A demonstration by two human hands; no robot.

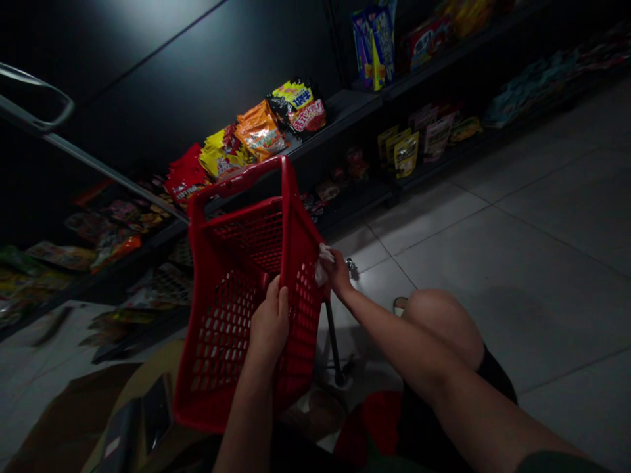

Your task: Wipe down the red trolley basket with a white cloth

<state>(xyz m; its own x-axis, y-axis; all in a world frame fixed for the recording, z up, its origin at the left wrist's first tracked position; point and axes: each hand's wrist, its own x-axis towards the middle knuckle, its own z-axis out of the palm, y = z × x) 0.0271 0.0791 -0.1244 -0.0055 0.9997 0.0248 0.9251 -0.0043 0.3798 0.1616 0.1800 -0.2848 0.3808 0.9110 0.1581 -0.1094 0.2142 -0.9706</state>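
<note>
A red plastic shopping basket [231, 295] with perforated walls is tipped up in front of me. My left hand [270, 322] is closed on its near rim, thumb outside and fingers curled inside. My right hand [338, 270] presses a small white cloth [323, 261] against the outside of the basket's right wall, fingers closed round it. My bare knee [444, 322] shows to the right.
Dark shelves carry snack bags [259, 131] at the back and further packets [407, 148] to the right. A metal handle bar [39, 121] crosses the upper left. Cardboard [73, 420] lies at the lower left. Pale floor tiles [542, 230] spread to the right.
</note>
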